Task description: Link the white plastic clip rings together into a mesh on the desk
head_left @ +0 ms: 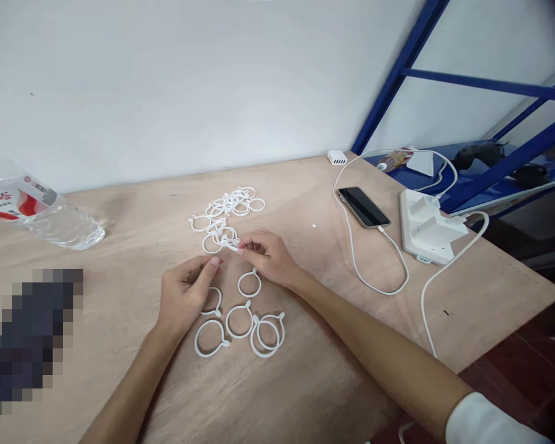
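Observation:
White plastic rings lie on a wooden table (305,382). A loose pile of rings (229,209) sits toward the wall. Several separate rings (240,320) lie nearer to me, between my forearms. My right hand (268,256) is closed in a pinch on a white ring (229,243) at the near edge of the pile. My left hand (185,296) rests on the table with its fingers curled loosely, its fingertips next to a single ring (213,302); nothing shows inside it.
A clear water bottle (41,213) lies at the left. A black phone (363,206) with a white cable (374,271), a white power strip (428,225) and a small white charger (337,158) stand at the right. A blue metal rack (490,86) borders the table's right side.

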{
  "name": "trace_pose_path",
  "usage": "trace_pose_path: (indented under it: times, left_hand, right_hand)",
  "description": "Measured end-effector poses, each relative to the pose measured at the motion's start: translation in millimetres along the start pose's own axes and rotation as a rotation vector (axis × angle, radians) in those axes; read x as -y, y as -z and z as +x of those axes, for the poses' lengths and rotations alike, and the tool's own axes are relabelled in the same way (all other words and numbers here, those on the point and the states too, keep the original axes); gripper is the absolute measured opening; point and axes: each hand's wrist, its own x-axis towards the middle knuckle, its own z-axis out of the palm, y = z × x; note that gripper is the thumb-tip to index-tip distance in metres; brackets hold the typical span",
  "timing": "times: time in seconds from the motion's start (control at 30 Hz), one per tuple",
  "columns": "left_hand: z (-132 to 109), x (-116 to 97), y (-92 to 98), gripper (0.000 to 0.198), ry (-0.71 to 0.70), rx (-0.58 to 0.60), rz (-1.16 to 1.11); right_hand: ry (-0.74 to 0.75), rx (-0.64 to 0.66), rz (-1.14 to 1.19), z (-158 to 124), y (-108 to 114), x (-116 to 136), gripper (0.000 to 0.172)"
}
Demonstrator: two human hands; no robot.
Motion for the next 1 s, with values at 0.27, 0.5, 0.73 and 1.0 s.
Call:
trace_pose_path:
  times: [0.27, 0.5, 0.73, 1.0]
  left_hand:
    - [4.5, 7.1, -10.1, 0.069, -0.045, 0.018, 0.029]
    - [1.9, 7.7, -7.9, 0.044, -0.263, -0.113, 0.134]
    - [-0.8, 8.5, -7.9, 0.024, -0.603, -0.18, 0.423]
    - [-1.0, 12.4, -6.9, 0.03, -0.631, -0.056, 0.408]
  right_hand:
    - [0.176, 0.144, 0.053, -8.9, -5.5, 10.2, 0.008]
    - [0.189, 0.15, 0.066, -8.3, -4.9, 10.1, 0.016]
    - [0.182, 0.014, -0.074, -6.7, -6.6, 1.8, 0.024]
    - [0.344, -0.042, -0.123, -6.4, -10.5, -3.0, 0.019]
